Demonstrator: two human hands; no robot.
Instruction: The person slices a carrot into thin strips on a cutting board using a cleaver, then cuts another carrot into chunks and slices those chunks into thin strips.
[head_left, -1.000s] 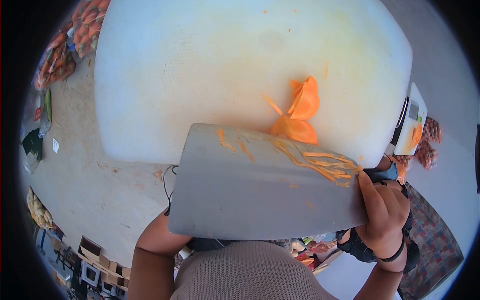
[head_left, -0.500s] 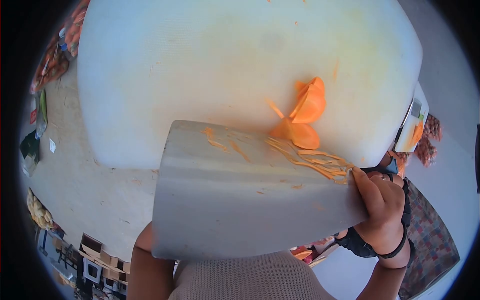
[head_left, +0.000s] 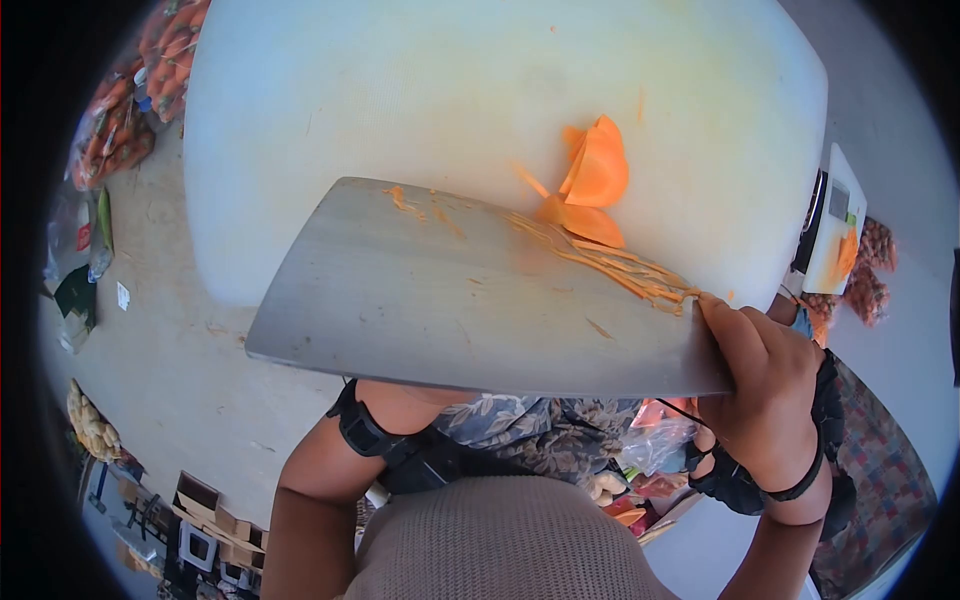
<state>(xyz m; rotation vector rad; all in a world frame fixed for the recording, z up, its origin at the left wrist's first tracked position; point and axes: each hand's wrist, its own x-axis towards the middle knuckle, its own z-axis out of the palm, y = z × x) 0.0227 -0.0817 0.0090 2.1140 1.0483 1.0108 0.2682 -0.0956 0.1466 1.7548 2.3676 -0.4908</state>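
Note:
My right hand (head_left: 765, 385) is wrapped round the handle end of a large cleaver (head_left: 480, 310), its thumb and finger at the blade's corner. The broad grey blade lies tilted across the near side of the white cutting board (head_left: 400, 110). Thin carrot shreds (head_left: 610, 268) cling along its upper edge, with smaller scraps further left. Just beyond that edge, carrot slices (head_left: 598, 172) lie on the board in a small overlapping group. My left forearm, with a black wristband (head_left: 362, 425), runs up under the blade. The blade hides my left hand and its fingers.
Bags of carrots (head_left: 120, 130) stand on the floor at the far left. To the right are a smaller white board (head_left: 838, 215) with orange pieces on it and red net bags (head_left: 872, 270). Cardboard boxes (head_left: 210, 515) sit at the lower left. A patterned mat (head_left: 880, 460) lies at the lower right.
The cleaver has risen in view and tipped, its lower left corner swinging up and left. More of my left forearm and its band now shows below. The carrot slices stay on the board.

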